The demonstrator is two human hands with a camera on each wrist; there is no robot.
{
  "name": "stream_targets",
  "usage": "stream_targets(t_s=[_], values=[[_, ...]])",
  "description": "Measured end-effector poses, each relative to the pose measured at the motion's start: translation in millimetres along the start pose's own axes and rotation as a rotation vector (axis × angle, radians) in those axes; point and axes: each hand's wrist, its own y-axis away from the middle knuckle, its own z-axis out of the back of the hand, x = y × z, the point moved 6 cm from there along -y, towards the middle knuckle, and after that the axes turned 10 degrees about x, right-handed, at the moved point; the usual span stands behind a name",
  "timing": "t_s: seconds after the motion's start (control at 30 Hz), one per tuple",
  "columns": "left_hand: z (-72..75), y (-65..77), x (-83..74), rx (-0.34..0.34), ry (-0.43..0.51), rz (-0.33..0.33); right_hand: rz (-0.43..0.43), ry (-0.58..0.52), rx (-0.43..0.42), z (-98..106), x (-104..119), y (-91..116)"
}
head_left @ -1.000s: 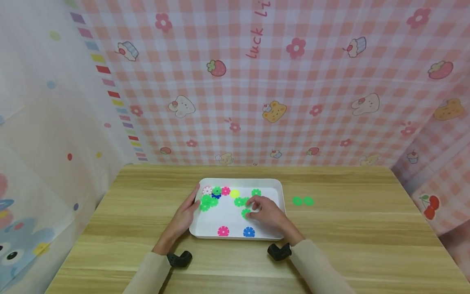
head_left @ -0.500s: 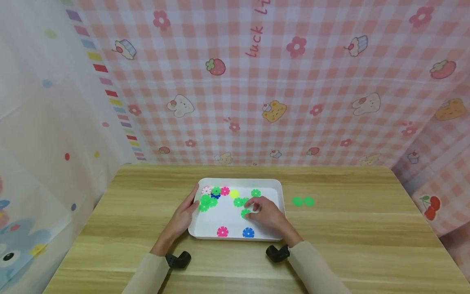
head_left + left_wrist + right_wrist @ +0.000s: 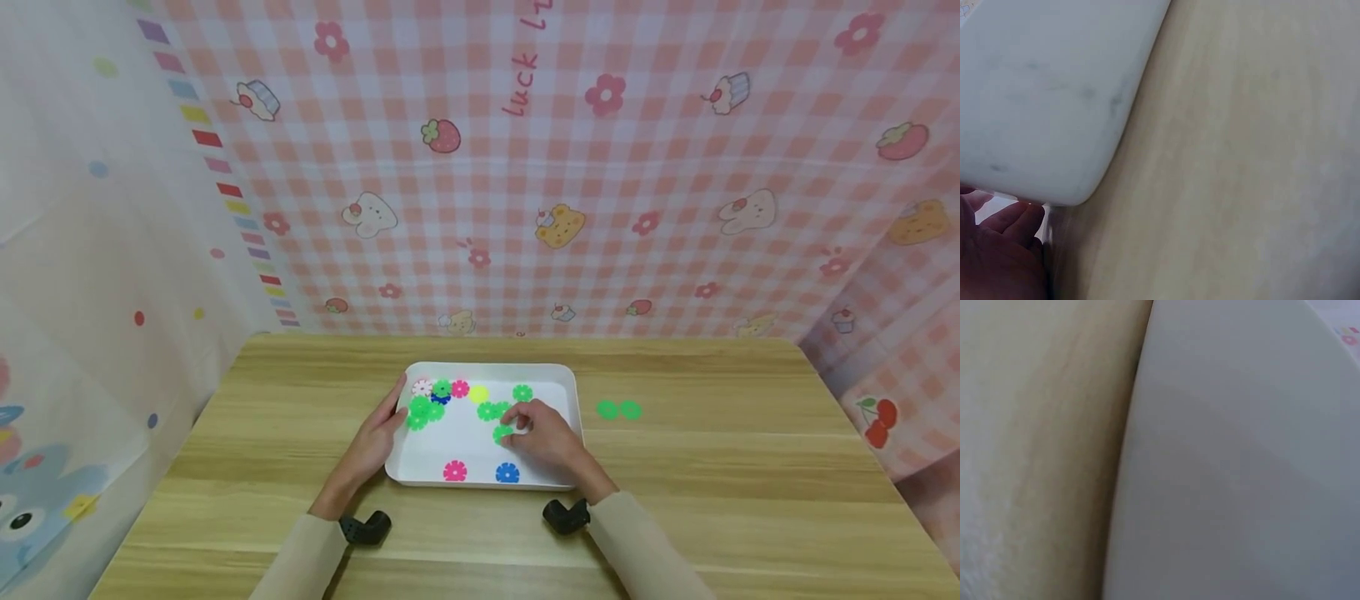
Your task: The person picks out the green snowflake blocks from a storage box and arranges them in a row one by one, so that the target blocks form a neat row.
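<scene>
A white rectangular tray point(image 3: 480, 486) lies on the table, holding several notched plastic discs. My left hand point(image 3: 375, 440) grips its left wall, thumb over the rim; the left wrist view shows those fingers point(image 3: 1019, 225) against the tray's outer side point(image 3: 1054, 106). Inside the tray, my right hand point(image 3: 551, 435) reaches over the right half with bent fingers. Its thumb and index tips are apart, close around a green disc point(image 3: 501, 435); whether they pinch it is unclear. Another green disc point(image 3: 488, 410) lies beside the index finger. The right wrist view has only tray wall point(image 3: 1229, 462) and table.
Green, pink, white and dark blue discs cluster at the tray's back left, near a yellow disc point(image 3: 478, 394). A pink disc point(image 3: 454, 471) and a blue disc point(image 3: 507, 472) are at the front wall. Two green discs point(image 3: 619, 409) lie on the table point(image 3: 720, 467) to the right.
Both hands, the tray and the discs look the same throughout. The head view shifts very slightly.
</scene>
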Motion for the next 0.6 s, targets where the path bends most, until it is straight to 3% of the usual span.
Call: stream_targets(t_s=[0.6], values=[[0.0, -0.7, 2.4, -0.005, -0.007, 0.023, 0.045, -0.008, -0.008, -0.4, 2.4, 1.9]])
